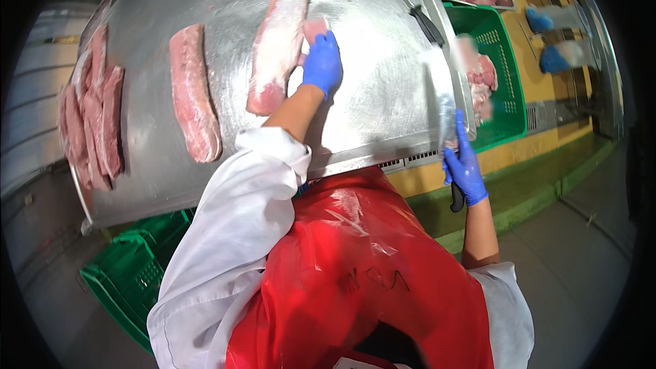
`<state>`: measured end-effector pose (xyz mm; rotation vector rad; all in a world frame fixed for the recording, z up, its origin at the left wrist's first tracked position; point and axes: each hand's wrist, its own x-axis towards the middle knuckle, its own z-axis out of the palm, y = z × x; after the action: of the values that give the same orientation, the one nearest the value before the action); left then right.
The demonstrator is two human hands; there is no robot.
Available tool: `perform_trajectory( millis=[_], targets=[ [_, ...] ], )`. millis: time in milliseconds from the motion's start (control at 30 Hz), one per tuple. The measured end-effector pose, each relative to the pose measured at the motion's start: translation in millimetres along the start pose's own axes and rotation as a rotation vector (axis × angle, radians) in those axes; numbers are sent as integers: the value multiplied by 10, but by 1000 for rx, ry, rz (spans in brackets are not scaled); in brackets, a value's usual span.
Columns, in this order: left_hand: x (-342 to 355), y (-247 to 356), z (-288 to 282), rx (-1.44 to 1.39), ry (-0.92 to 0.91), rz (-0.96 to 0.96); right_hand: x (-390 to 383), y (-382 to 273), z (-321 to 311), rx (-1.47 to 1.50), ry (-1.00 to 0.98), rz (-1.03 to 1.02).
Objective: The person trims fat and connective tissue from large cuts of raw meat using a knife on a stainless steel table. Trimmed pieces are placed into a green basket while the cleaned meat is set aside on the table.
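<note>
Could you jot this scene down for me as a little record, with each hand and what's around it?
Left hand: blue glove, touching a small piece of meat; grip unclear
Beside it: a long, pale-topped cut
Right hand: blue glove, holding a knife, blade pointing away from the wearer
Surface: metal table
Farther left: another long cut, then piled meat strips
Right of table: green crate containing meat pieces
Clothing: red apron, white sleeves

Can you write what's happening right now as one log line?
Left hand: touching meat | Right hand: holding knife | Knife: by table edge | Green crate: right of table
</note>
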<state>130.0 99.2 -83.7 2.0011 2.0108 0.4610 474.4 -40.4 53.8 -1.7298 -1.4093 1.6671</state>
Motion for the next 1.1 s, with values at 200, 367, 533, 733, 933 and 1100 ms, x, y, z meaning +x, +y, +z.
perform_trajectory(
  millis=[200,367,533,733,933,1100],
  targets=[
    [-1290,104,-610,-497,-51,14,508,68,-77,-33,20,-226],
    [-2781,-384,-1842,-544,47,-318,1018,-183,167,-157,-193,-299],
    [-3520,-941,-2316,86,-447,-349,1250,-513,346,-159,-354,-276],
    [-1103,-1198,-1201,144,188,-443,1398,-478,320,-195,-321,-401],
    [-356,-274,-636,-344,-493,-107,1140,-104,-234,-39,-120,-249],
    [866,-535,-680,370,-151,297,1051,79,-445,-90,46,-255]
  ],
)
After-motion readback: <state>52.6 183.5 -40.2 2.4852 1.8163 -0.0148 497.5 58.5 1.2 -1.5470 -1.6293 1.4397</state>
